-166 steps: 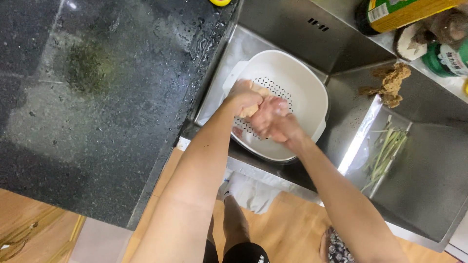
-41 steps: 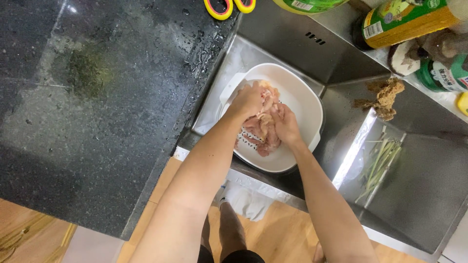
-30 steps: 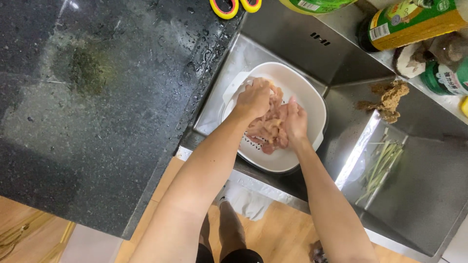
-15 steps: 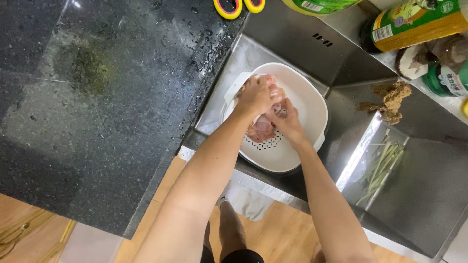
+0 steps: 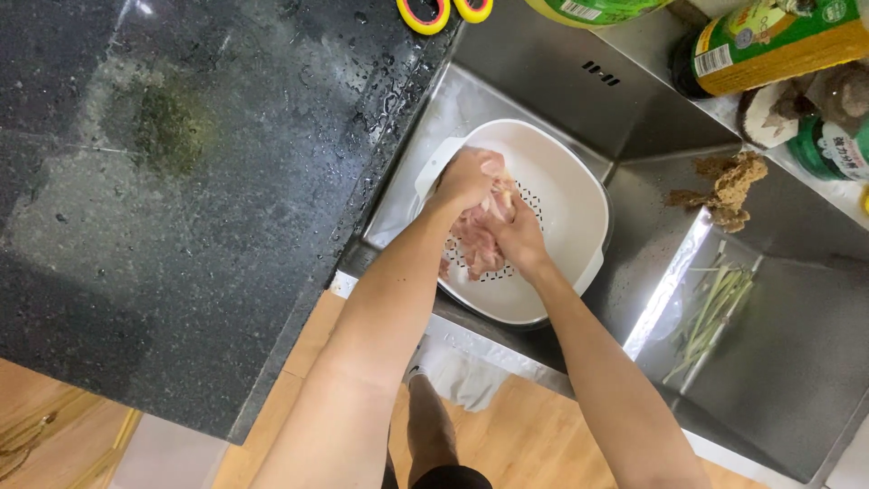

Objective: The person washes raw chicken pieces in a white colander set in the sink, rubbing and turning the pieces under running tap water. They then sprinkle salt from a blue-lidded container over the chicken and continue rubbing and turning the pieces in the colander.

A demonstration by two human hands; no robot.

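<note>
While both hands (image 5: 489, 213) grip raw meat (image 5: 475, 244), wet black countertop (image 5: 181, 181) flanks the steel sink (image 5: 778, 362).

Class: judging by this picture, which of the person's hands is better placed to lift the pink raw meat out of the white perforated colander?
Probably the right hand: it lies on the pink raw meat over the holes of the white perforated colander; the left hand sits higher, near the rim.
</note>
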